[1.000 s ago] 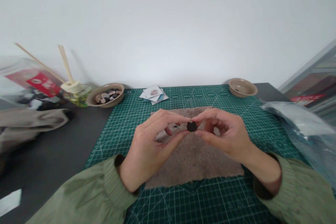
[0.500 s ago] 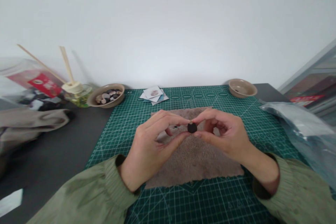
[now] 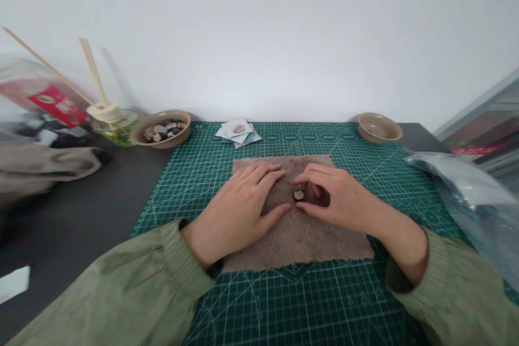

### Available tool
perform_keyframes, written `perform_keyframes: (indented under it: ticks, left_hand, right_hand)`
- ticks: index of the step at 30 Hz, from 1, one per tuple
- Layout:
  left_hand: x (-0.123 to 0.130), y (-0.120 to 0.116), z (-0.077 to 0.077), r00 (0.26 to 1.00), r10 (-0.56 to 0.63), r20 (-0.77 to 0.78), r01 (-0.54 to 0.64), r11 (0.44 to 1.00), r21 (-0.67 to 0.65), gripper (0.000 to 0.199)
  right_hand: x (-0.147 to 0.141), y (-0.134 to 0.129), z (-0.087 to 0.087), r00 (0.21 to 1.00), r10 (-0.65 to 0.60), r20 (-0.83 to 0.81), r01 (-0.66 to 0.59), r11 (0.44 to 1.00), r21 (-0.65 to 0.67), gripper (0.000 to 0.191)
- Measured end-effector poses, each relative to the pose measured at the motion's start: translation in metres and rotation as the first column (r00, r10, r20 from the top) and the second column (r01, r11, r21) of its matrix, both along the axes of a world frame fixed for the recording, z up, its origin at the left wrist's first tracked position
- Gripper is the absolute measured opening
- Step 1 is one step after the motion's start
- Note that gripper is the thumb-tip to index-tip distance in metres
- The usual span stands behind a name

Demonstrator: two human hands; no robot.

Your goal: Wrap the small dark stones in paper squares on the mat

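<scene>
A small round piece (image 3: 299, 195), pale on its face and dark round the edge, is at the middle of the brown cloth (image 3: 300, 238). My right hand (image 3: 338, 197) has its thumb and forefinger around the piece, in a pinch at its near and far edges. My left hand (image 3: 243, 205) rests on the cloth to the left of the piece, palm down, fingers and thumb apart, holding nothing. A small dark spot shows by its fingertips, too little to make out.
A green cutting mat (image 3: 284, 308) lies under the cloth. Behind stand a bowl of pebbles (image 3: 162, 130), some cards (image 3: 239, 132) and another bowl (image 3: 379, 128). A reed diffuser (image 3: 109, 119) is at left, a clear plastic bag (image 3: 466, 189) at right.
Both hands have gone down to the cloth. My left hand has let go of the piece and spread its fingers. The piece now shows a pale face instead of a dark one.
</scene>
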State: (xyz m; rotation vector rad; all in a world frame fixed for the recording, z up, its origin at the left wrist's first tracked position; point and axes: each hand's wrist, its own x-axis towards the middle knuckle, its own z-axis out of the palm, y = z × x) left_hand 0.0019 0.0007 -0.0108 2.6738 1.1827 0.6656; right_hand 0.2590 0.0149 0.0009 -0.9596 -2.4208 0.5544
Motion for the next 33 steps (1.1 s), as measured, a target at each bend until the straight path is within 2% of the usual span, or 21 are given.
perform_keyframes:
  ticks: [9, 14, 19, 25, 30, 33]
  left_hand:
    - [0.000, 0.000, 0.003, 0.997, 0.025, -0.075, -0.026, 1.000, -0.008, 0.059]
    - [-0.001, 0.001, 0.002, 0.998, 0.020, -0.062, -0.021, 1.000, -0.010, 0.058]
    - [-0.002, 0.000, 0.004, 0.997, 0.007, -0.077, -0.008, 1.000, -0.016, 0.061]
    - [-0.002, -0.003, 0.009, 0.989, 0.006, -0.147, -0.012, 0.999, -0.043, 0.070]
    - [-0.003, -0.003, 0.010, 0.982, 0.014, -0.186, -0.020, 0.999, -0.032, 0.071]
    - [-0.003, -0.003, 0.010, 0.980, 0.012, -0.199, -0.016, 1.000, -0.020, 0.070]
  right_hand:
    - [0.001, 0.002, -0.003, 0.999, -0.037, -0.007, 0.037, 0.999, 0.014, 0.013]
    - [-0.002, 0.002, -0.006, 0.998, -0.068, 0.007, 0.068, 0.997, 0.045, 0.010]
    - [0.000, 0.003, -0.005, 0.998, -0.051, 0.038, 0.051, 0.999, 0.006, 0.012]
    - [0.000, 0.007, -0.009, 0.981, -0.175, 0.081, 0.166, 0.981, 0.104, 0.015]
    - [-0.004, 0.004, -0.007, 0.999, -0.028, 0.036, 0.028, 0.999, 0.018, 0.012]
    - [0.001, 0.002, -0.004, 0.998, -0.030, 0.062, 0.030, 1.000, 0.002, 0.013]
